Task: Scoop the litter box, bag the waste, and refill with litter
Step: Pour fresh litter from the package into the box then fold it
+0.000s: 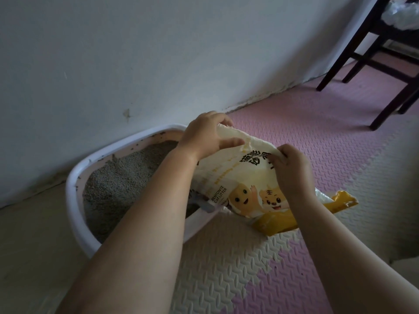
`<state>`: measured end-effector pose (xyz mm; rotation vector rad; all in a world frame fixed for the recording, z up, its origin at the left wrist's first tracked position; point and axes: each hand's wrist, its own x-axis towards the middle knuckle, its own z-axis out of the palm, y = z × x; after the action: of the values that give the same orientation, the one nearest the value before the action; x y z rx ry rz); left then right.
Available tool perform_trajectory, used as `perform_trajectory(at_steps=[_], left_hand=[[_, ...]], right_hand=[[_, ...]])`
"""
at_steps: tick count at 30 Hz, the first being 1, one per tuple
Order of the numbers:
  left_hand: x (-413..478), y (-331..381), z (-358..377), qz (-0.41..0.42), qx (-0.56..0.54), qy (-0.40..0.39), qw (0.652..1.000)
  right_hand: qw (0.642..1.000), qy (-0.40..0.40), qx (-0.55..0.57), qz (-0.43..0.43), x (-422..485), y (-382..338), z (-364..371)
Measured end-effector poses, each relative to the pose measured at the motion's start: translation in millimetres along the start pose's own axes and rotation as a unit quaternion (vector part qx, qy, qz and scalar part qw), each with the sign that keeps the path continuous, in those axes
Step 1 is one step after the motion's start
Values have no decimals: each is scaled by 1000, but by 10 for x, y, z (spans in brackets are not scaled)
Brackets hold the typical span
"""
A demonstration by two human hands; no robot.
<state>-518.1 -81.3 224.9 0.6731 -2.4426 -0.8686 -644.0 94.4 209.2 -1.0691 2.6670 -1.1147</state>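
Note:
A white litter box (74, 209) stands on the floor against the wall, holding grey litter (120, 182). A yellow and cream bag of bentonite cat litter (247, 189) leans over the box's right edge. My left hand (204, 134) grips the bag's upper edge near the box. My right hand (292, 168) grips the same edge further right. A grey scoop (204, 201) shows partly under the bag, inside the box; my left forearm hides part of it.
Pink and cream foam floor mats (249, 268) cover the floor. A dark wooden chair (385, 64) stands at the upper right with a white plastic bag (401, 14) on it. The white wall (158, 53) runs behind the box.

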Motion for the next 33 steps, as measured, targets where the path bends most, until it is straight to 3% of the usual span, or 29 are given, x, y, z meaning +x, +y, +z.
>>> perform_trajectory(at_steps=[5,10,15,23,27,31,33], left_hand=[[-16,-62,-99,-77,-66,-24,995],[39,29,-195,-63,-69,0,996],[84,209,-192,-42,-95,-12,995],[124,424,-256,-9,-107,-54,993],[-10,22,-485,-104,-78,-113,985],[-347,-640,-417,-249,-2,-196,948],[-532,-921,-246,-316,16,-185,931]], right_hand=[[1000,13,0,6,8,-1,35],[1000,18,-11,8,14,-117,75],[996,-10,31,-78,62,-452,91],[994,33,102,-13,28,-490,31],[994,41,104,1,33,-444,40],[994,40,100,0,61,-394,50],[994,36,103,-7,65,-385,59]])
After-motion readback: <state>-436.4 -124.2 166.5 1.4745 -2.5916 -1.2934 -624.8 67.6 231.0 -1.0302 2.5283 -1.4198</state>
